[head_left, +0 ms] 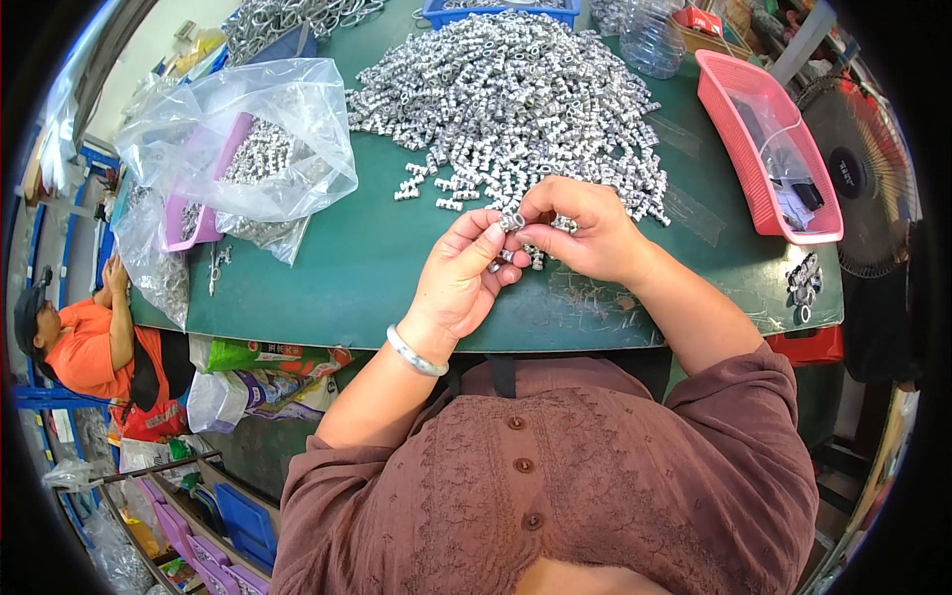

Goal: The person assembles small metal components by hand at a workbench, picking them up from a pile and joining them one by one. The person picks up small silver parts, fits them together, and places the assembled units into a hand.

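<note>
In front of my chest, my left hand pinches a small silvery metal fitting with a round opening between thumb and forefinger. More fittings show by its curled lower fingers. My right hand meets it from the right, thumb and forefinger closed at the same fitting. Just beyond both hands, a large heap of similar ribbed metal fittings spreads over the green table. A few fittings show beside my right fingers; whether they are held or lie on the table I cannot tell.
A clear plastic bag drapes over a pink bin of fittings at left. A pink basket stands at right, near a black fan and dark metal rings. A person in orange sits at far left.
</note>
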`<state>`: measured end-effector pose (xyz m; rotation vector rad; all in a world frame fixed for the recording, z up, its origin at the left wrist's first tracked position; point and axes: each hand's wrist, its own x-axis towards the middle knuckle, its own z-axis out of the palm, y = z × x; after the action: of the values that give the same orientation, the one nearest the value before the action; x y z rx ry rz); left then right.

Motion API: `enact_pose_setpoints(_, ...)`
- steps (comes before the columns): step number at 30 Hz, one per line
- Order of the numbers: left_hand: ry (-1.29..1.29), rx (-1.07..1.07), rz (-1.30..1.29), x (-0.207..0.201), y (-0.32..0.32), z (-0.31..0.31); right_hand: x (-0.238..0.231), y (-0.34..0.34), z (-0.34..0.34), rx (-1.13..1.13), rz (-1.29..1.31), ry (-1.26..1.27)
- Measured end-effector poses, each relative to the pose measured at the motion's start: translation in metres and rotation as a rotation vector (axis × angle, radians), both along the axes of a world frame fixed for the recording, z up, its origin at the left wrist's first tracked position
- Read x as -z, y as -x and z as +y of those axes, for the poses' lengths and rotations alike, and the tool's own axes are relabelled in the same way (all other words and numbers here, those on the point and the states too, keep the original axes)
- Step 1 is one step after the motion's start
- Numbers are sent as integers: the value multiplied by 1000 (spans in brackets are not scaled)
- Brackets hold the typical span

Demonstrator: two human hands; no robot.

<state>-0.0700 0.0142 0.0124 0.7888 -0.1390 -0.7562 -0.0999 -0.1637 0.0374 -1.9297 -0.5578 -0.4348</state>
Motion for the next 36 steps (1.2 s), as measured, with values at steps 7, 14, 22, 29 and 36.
enact_pose_setpoints(7,105,56,72,1,-1,0,5,-7,-9,167,-70,53)
enact_pose_setpoints(14,6,-21,142,-3,-1,4,13,-21,-39,338,-26,439)
enact_pose_setpoints(22,111,64,188,3,-4,5,22,-22,-39,497,-22,634)
enact_pose_setpoints(29,-21,54,137,-1,0,-1,23,-23,-38,487,26,595)
enact_pose_setpoints(36,-90,32,85,1,2,-1,22,-26,-33,479,0,604)
